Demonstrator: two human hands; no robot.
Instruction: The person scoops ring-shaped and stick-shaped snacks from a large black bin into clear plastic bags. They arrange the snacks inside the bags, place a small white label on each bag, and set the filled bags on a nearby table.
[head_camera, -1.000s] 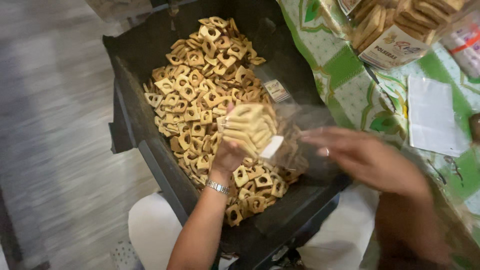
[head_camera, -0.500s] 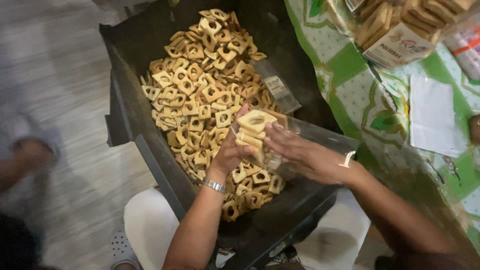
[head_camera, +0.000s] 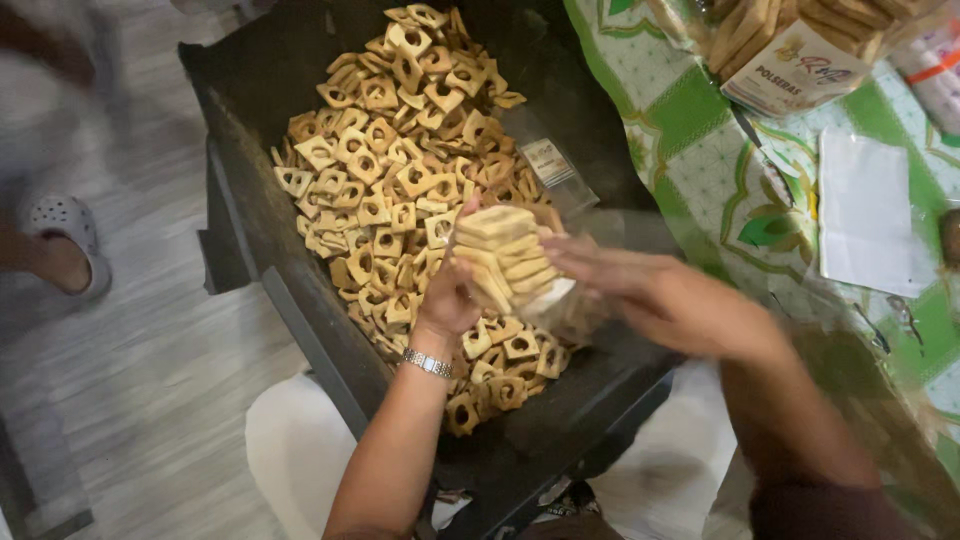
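My left hand (head_camera: 450, 295), with a metal watch on the wrist, grips a stack of square tan biscuits (head_camera: 505, 255) above a large black tray (head_camera: 260, 190) piled with many ring-holed square biscuits (head_camera: 400, 140). My right hand (head_camera: 660, 295) is blurred and reaches in from the right, its fingers against the stack and a clear plastic bag (head_camera: 580, 300) around it. Whether the right hand grips the bag or the stack is unclear.
A table with a green patterned cloth (head_camera: 700, 150) lies to the right, bearing packed biscuit bags (head_camera: 790, 50) and a white paper (head_camera: 865, 210). A small clear packet (head_camera: 550, 165) lies in the tray. Another person's foot in a white clog (head_camera: 65, 235) is on the grey floor at left.
The view shifted slightly. My right hand slid further along the stack and bag; the left hand keeps holding the biscuits. A foot has come into view at left.
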